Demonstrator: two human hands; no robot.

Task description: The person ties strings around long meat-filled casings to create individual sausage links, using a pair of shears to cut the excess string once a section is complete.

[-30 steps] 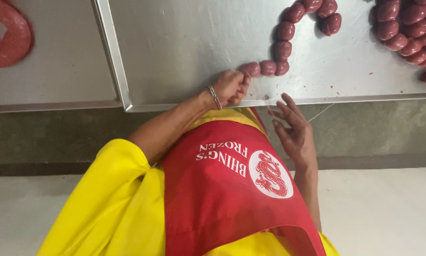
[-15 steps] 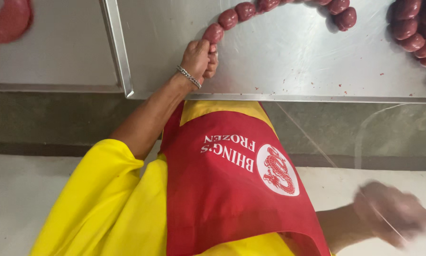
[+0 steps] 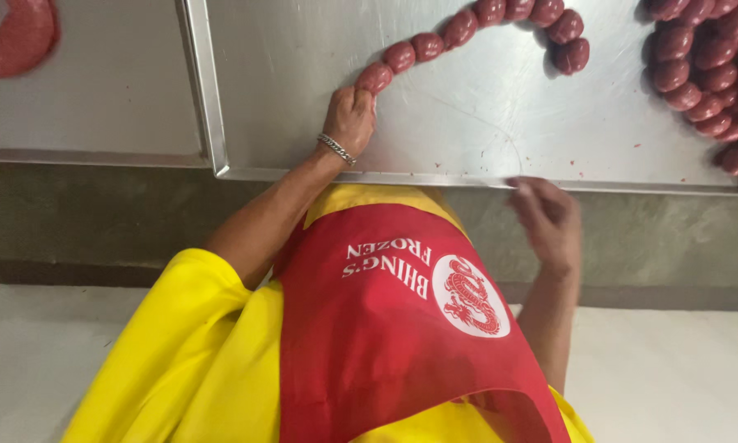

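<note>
A chain of dark red sausage links (image 3: 459,29) curves across the steel table (image 3: 303,66). My left hand (image 3: 350,119), with a metal bracelet on its wrist, grips the near end link of the chain. My right hand (image 3: 550,217) is at the table's front edge with its fingers pinched together. A thin thread (image 3: 500,127) arcs over the steel from those fingers toward the chain. Below the hands I see my red apron over yellow sleeves.
A heap of several more linked sausages (image 3: 705,74) lies at the table's far right. A raised steel rim (image 3: 203,90) separates a second surface on the left, where a red ring-shaped piece (image 3: 20,37) sits. A concrete ledge and pale floor lie below.
My right hand swung back low to my right side, then came up again to the table's edge. My left hand slid forward with the chain's end link.
</note>
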